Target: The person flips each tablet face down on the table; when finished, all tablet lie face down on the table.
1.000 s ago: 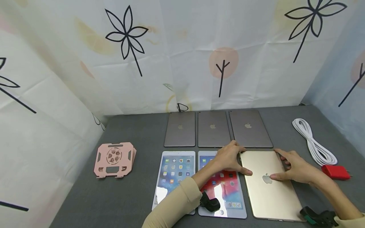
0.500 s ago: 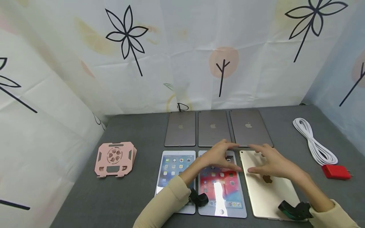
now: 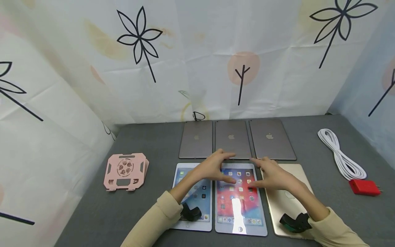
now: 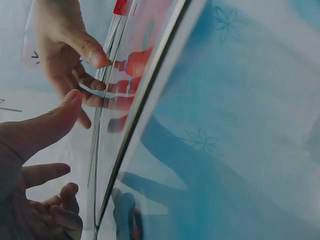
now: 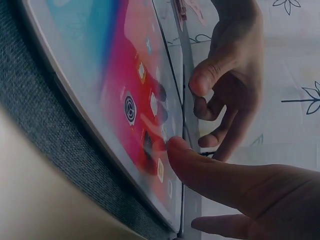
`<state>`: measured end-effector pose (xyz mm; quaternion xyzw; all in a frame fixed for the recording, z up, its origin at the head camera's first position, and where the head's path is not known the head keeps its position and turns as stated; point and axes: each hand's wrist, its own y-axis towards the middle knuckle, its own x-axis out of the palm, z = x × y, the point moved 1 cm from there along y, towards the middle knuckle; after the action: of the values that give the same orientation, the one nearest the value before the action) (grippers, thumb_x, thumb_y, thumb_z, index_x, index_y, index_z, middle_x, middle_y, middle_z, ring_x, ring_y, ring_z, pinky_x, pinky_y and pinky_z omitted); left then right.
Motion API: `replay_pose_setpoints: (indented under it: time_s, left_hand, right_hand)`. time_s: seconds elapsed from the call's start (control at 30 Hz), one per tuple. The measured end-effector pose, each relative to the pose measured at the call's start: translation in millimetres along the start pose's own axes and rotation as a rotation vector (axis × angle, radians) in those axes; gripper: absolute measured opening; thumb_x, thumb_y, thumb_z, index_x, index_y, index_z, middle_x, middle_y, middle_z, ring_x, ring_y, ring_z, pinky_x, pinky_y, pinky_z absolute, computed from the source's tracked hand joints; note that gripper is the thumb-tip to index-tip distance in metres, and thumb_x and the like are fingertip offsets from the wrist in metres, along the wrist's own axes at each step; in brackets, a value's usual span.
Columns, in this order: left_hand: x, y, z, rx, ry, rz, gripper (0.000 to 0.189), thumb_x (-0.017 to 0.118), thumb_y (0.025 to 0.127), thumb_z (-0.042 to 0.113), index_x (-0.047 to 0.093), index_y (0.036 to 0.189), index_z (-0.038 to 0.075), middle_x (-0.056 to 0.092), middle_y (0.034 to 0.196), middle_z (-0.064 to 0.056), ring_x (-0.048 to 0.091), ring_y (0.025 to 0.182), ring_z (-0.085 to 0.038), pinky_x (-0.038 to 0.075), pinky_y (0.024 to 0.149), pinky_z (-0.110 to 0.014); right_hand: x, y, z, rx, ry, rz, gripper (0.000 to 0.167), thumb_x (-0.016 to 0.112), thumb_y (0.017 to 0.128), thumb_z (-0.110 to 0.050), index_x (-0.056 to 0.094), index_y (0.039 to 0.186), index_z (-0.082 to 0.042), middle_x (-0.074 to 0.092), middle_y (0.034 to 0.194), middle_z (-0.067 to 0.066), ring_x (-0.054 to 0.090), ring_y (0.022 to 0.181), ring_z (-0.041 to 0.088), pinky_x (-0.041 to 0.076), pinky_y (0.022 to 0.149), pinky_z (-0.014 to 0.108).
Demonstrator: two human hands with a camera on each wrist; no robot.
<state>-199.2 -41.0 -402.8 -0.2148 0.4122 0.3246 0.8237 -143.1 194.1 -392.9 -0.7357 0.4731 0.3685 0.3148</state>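
In the head view, three tablets lie in a front row. The left tablet (image 3: 202,202) and the middle tablet (image 3: 225,207) are white-framed with lit screens; the third, a gold tablet (image 3: 291,206), lies face down. My left hand (image 3: 211,168) hovers above the upper part of the left and middle tablets, fingers spread and holding nothing. Over the middle tablet's right edge, partly covering the gold one, is my right hand (image 3: 271,175), its fingers apart. The right wrist view shows my right thumb (image 5: 200,170) close over the icons, with the left hand (image 5: 235,70) beyond.
Three grey tablets (image 3: 231,139) lie face down in a back row. A pink folding stand (image 3: 126,171) is at left. Coiled white cable (image 3: 340,154) and a red charger plug (image 3: 365,187) lie at right. A patterned cloth (image 3: 200,68) hangs behind the table.
Both hands have let go of the gold tablet's top corners and moved left, uncovering much of it. They now hover over the middle tablet and its neighbours.
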Motion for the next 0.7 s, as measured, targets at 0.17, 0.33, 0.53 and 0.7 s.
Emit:
replay_pose_setpoints:
  time_s: [0.17, 0.33, 0.53, 0.7]
  left_hand:
    - [-3.6, -15.7, -16.8, -0.048, 0.000, 0.006, 0.100, 0.092, 0.074, 0.042, 0.043, 0.156, 0.016, 0.049, 0.134, -0.013, 0.047, 0.077, -0.009, 0.042, 0.065, -0.020]
    - [-7.2, -26.6, -27.2, -0.063, -0.015, -0.004, 0.100, 0.093, 0.073, 0.040, 0.043, 0.156, 0.016, 0.048, 0.127, -0.012, 0.046, 0.078, -0.010, 0.042, 0.066, -0.021]
    - [-4.6, -30.5, -28.6, -0.083, -0.005, -0.016, 0.101, 0.095, 0.070, 0.040, 0.045, 0.155, 0.013, 0.048, 0.136, -0.014, 0.048, 0.091, -0.015, 0.044, 0.076, -0.027]
    - [-0.5, -30.2, -26.3, -0.097, 0.027, -0.005, 0.101, 0.096, 0.068, 0.040, 0.048, 0.152, 0.010, 0.047, 0.143, -0.015, 0.053, 0.108, -0.021, 0.048, 0.089, -0.035]
  right_hand:
    - [5.5, 3.7, -2.5, 0.043, -0.040, -0.012, 0.099, 0.094, 0.070, -0.035, 0.048, 0.146, 0.009, 0.049, 0.137, 0.038, 0.047, 0.121, 0.054, 0.048, 0.096, 0.069]
    - [6.9, 3.5, -1.3, 0.058, -0.029, -0.009, 0.100, 0.096, 0.068, -0.032, 0.048, 0.145, 0.010, 0.045, 0.141, 0.040, 0.043, 0.125, 0.057, 0.047, 0.097, 0.070]
    - [8.1, 2.3, 0.5, 0.055, -0.015, 0.001, 0.100, 0.096, 0.068, -0.034, 0.048, 0.143, 0.013, 0.046, 0.140, 0.039, 0.044, 0.124, 0.056, 0.047, 0.097, 0.069]
    - [10.2, 1.6, 2.8, 0.047, -0.003, 0.013, 0.101, 0.096, 0.067, -0.037, 0.050, 0.141, 0.014, 0.050, 0.135, 0.036, 0.048, 0.120, 0.052, 0.048, 0.097, 0.067]
